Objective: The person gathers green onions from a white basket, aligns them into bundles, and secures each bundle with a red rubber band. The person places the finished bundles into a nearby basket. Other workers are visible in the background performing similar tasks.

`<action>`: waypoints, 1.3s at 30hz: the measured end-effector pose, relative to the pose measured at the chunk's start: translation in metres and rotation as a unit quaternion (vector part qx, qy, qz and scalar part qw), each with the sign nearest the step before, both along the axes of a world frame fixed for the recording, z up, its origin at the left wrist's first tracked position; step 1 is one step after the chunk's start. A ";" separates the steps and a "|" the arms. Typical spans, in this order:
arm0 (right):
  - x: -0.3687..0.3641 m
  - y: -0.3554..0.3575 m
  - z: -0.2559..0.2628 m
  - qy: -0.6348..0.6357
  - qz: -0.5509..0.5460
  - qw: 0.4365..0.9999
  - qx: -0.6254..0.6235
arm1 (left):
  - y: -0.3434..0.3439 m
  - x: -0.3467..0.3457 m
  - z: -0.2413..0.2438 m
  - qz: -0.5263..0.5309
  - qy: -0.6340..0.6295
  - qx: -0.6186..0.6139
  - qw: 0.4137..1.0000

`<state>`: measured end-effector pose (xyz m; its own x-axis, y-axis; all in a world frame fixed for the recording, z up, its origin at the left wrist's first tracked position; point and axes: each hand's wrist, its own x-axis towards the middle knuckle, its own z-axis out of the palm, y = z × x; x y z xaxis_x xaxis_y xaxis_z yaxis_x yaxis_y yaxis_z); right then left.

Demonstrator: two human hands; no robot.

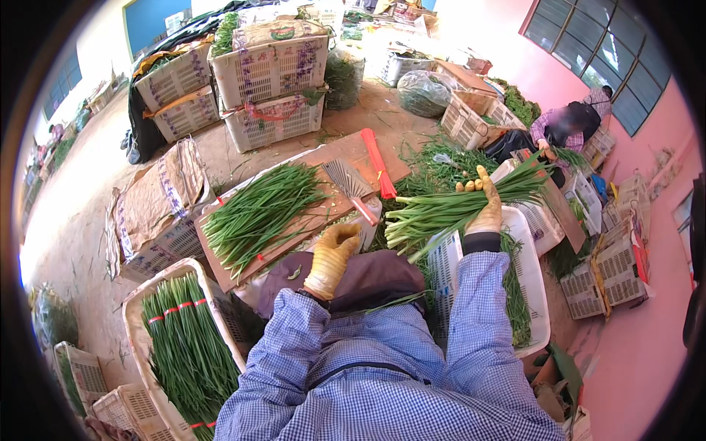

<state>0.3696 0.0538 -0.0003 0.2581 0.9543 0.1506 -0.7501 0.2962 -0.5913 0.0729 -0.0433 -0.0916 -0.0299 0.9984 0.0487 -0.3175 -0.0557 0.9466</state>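
My right hand (486,206), in a stained yellow-white glove, grips a loose bunch of garlic chives (436,212). The pale cut ends point left, and the leaves trail off to the right. My left hand (331,260), gloved likewise, hovers over my lap at the front edge of a wooden board (248,270). Its fingers are curled, with a gap to the thumb and nothing visible between them. On that board lies a pile of chives (265,209). A wide-bladed knife (350,184) rests right of the pile, beside a bundle of red tie strips (378,165).
At my left, a white crate (132,325) holds chive bunches tied with red bands. A white plastic basket (538,308) with loose greens stands at my right. Cut greens (441,160) litter the floor ahead. Stacked crates (270,71) rise beyond; a co-worker (568,124) sits far right.
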 end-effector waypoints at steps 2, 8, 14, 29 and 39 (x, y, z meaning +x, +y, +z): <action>-0.003 -0.002 -0.003 0.005 0.006 1.000 -0.003 | -0.004 0.020 0.025 -0.012 -0.005 0.040 0.999; -0.013 -0.006 -0.003 0.000 0.008 1.000 -0.011 | 0.016 0.047 0.010 -0.028 -0.078 0.015 0.996; -0.022 -0.014 0.004 0.038 -0.045 0.993 -0.098 | 0.014 0.054 0.013 -0.017 -0.100 0.025 0.995; -0.027 -0.012 -0.002 -0.023 0.049 0.998 -0.034 | 0.005 0.045 0.000 -0.117 -0.252 0.061 0.959; -0.037 -0.010 -0.001 -0.009 0.050 0.998 -0.045 | -0.003 0.038 0.020 -0.145 -0.331 0.064 0.930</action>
<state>0.3330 0.0441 -0.0016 0.1599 0.9848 0.0676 -0.7626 0.1667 -0.6251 0.1107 -0.0467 -0.0719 0.1737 0.9566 0.2339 -0.8475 0.0242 0.5303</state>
